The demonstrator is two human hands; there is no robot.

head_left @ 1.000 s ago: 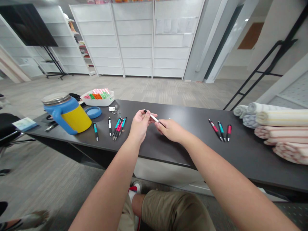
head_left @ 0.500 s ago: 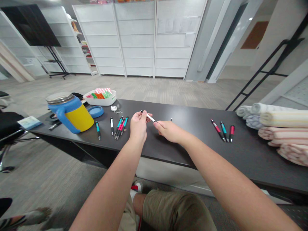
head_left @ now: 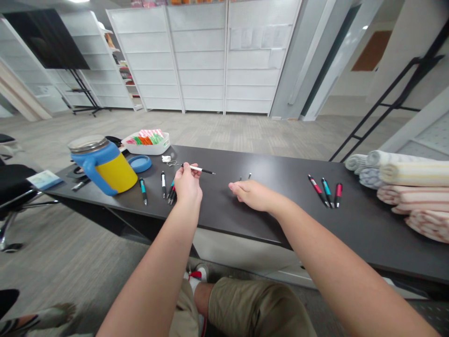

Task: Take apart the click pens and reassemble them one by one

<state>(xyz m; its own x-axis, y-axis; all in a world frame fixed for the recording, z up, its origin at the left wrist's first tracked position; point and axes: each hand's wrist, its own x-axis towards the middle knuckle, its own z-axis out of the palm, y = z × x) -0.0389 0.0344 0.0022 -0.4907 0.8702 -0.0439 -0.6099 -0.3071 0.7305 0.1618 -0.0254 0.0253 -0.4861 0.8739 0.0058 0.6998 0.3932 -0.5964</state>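
Note:
My left hand is closed around a white-and-black pen, held nearly level above the desk. The pen's thin dark end points right. Apart from it, to the right, my right hand is closed with thumb and fingers pressed together; what they hold, if anything, is hidden. Just behind that hand two small thin pieces show, too small to name. Partly covered by my left hand, several teal and pink pens lie on the dark desk. A white pen and a teal pen lie left of them.
A blue-and-yellow jug stands at the left, beside a blue lid. Behind is a white basket of colourful packets, with a white cable near it. Three pens lie at the right, before rolled towels.
My hands have moved apart. The left has gone left with the pen, whose thin dark end now shows; the right has let go of the pen's end and stayed nearly in place.

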